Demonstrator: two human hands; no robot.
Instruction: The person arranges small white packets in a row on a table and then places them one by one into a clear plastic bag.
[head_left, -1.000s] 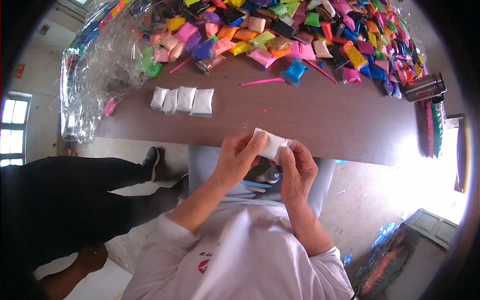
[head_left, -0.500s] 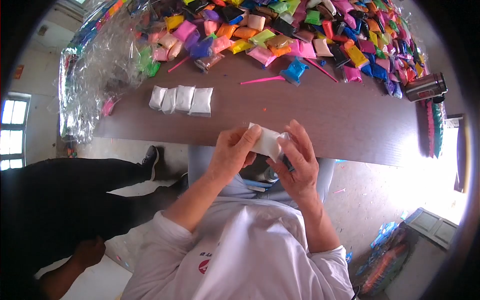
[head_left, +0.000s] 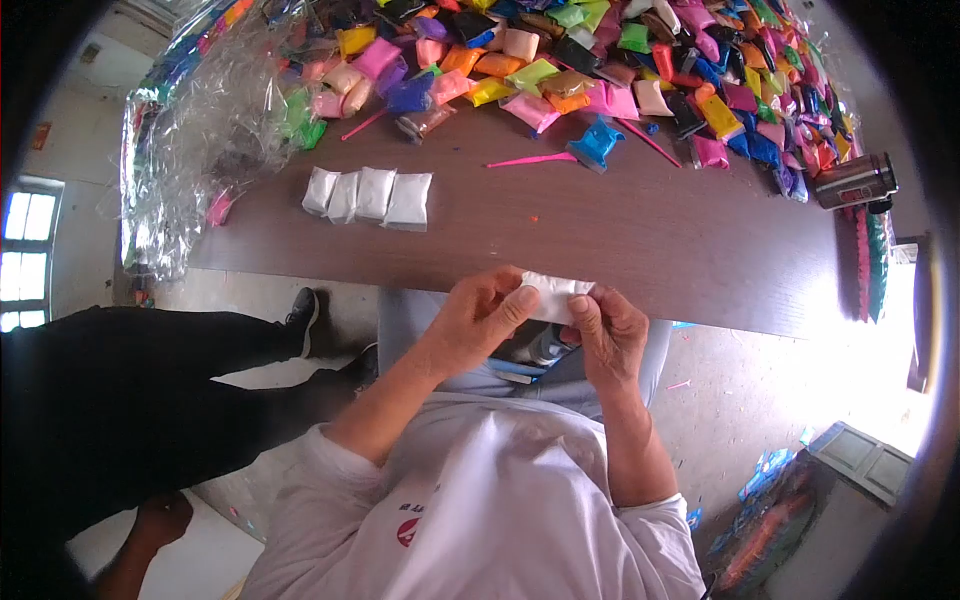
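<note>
We pinch a white packet (head_left: 553,296) with our left hand (head_left: 478,318) and right hand (head_left: 607,335), seemingly pressing it, at the near counter (head_left: 650,240) edge; four more packets (head_left: 367,196) lie far left

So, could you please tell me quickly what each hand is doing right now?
Left hand: closed, pinching the white packet.
Right hand: closed, pinching the same white packet.

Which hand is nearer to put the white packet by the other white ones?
Left, probably: the left hand grips the white packet, and the row of white packets lies on its side; the right hand is farther.
</note>
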